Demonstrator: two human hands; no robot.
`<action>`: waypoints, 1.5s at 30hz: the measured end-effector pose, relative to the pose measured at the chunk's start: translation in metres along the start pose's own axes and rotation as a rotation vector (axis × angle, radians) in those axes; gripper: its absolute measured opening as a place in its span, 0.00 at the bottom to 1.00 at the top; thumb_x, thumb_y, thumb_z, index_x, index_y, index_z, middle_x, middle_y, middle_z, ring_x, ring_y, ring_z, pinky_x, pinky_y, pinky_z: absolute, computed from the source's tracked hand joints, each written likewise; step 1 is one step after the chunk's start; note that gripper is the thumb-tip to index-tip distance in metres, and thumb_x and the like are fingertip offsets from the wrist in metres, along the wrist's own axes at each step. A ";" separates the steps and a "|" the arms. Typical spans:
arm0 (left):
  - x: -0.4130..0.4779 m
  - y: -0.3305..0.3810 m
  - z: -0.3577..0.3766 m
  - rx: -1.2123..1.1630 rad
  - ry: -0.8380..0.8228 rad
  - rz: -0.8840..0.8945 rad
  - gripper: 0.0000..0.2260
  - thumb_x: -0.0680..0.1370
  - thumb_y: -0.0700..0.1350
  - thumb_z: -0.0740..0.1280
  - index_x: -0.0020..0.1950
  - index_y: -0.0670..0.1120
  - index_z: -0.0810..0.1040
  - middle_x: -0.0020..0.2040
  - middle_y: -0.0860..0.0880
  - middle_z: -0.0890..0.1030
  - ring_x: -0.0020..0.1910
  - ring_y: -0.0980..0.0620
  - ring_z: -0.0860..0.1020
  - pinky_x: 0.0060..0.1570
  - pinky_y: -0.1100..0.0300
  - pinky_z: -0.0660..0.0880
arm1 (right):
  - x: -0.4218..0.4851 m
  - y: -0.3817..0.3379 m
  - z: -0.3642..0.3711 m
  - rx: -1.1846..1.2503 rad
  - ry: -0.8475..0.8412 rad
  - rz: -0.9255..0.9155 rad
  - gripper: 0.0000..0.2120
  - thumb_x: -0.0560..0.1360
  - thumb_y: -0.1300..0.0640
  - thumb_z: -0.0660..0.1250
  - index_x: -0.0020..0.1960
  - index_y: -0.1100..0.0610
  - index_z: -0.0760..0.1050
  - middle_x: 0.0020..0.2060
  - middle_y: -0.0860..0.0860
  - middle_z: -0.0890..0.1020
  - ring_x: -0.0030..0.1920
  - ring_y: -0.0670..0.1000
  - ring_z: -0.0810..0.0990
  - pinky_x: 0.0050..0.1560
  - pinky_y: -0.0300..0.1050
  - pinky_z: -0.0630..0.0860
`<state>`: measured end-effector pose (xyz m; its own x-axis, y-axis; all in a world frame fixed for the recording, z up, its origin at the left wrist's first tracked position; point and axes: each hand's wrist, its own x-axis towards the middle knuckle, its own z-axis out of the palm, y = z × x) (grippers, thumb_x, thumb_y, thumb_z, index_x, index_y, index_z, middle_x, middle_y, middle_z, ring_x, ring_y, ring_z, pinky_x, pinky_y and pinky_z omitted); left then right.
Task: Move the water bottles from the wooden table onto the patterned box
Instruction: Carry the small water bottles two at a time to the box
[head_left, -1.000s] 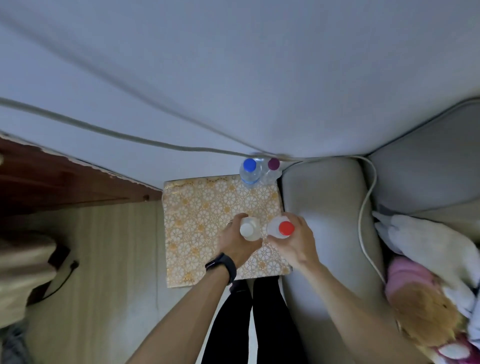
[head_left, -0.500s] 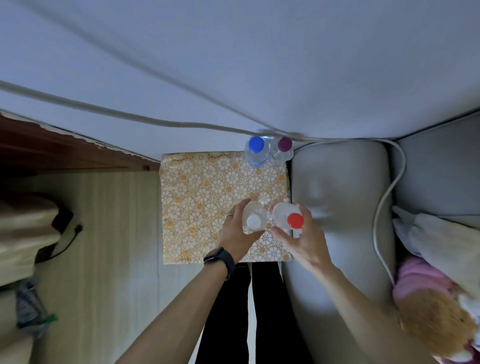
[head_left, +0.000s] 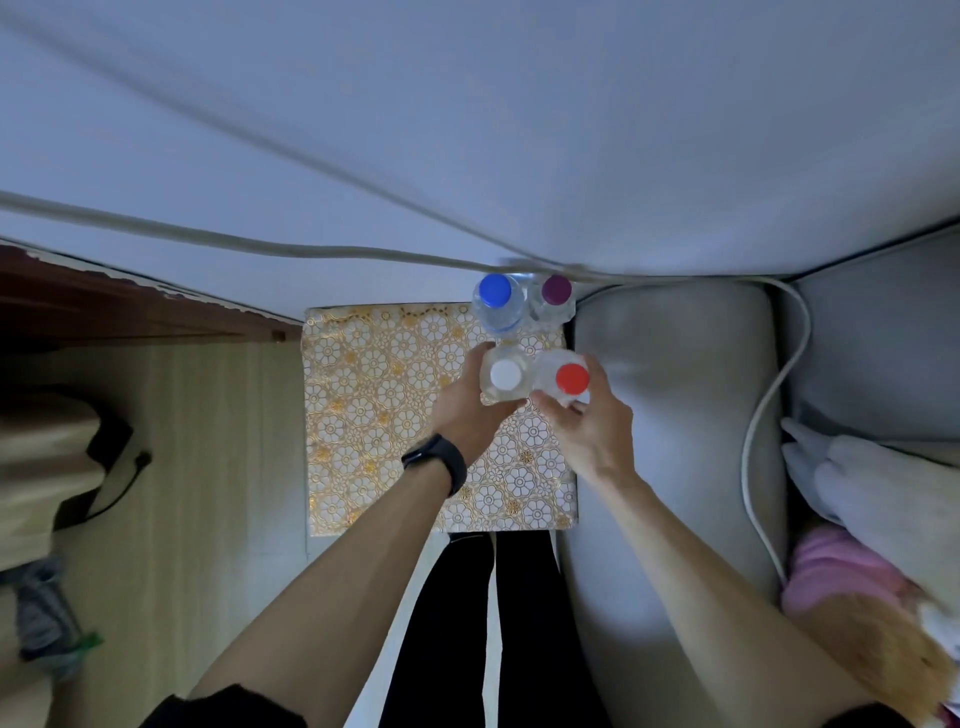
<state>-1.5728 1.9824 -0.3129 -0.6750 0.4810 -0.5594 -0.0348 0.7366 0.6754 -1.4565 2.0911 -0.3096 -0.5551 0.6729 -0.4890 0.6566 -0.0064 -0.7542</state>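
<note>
Two water bottles being placed on the patterned box (head_left: 374, 400)

The white-capped bottle (head_left: 505, 375) is held in the curled left grip (head_left: 465, 413) and the red-capped bottle (head_left: 571, 378) in the right grip (head_left: 587, 428). Both are upright over the box, just beside the blue-capped bottle (head_left: 494, 292) and purple-capped bottle (head_left: 556, 290). The next move probably calls for seating both flat, then releasing gently.

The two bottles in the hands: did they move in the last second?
Yes. The left hand with the white-capped bottle and the right hand with the red-capped bottle carried them across the patterned box, away from the person, toward the blue-capped bottle and purple-capped bottle. Both grips and that far pair stayed.
</note>
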 end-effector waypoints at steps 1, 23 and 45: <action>0.006 0.004 -0.001 0.009 0.008 0.010 0.30 0.73 0.51 0.75 0.71 0.54 0.66 0.43 0.57 0.79 0.43 0.52 0.79 0.40 0.61 0.74 | 0.009 -0.004 -0.001 0.003 0.014 -0.010 0.28 0.71 0.45 0.76 0.67 0.49 0.71 0.45 0.38 0.80 0.44 0.42 0.81 0.47 0.29 0.75; 0.016 0.005 0.002 0.104 0.075 0.059 0.31 0.74 0.53 0.74 0.72 0.51 0.64 0.54 0.47 0.83 0.48 0.48 0.79 0.42 0.57 0.73 | 0.032 -0.009 -0.018 -0.014 -0.111 -0.069 0.23 0.72 0.51 0.76 0.64 0.50 0.73 0.48 0.40 0.82 0.44 0.44 0.84 0.43 0.32 0.78; 0.018 0.006 0.003 0.111 0.113 0.026 0.31 0.71 0.50 0.77 0.70 0.49 0.66 0.53 0.48 0.83 0.48 0.47 0.80 0.45 0.54 0.77 | 0.031 -0.005 -0.010 0.017 -0.108 -0.047 0.26 0.72 0.49 0.76 0.66 0.45 0.71 0.51 0.39 0.84 0.47 0.41 0.84 0.48 0.29 0.77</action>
<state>-1.5828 1.9966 -0.3207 -0.7536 0.4485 -0.4805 0.0612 0.7757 0.6281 -1.4715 2.1193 -0.3164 -0.6373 0.5889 -0.4971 0.6207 0.0099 -0.7840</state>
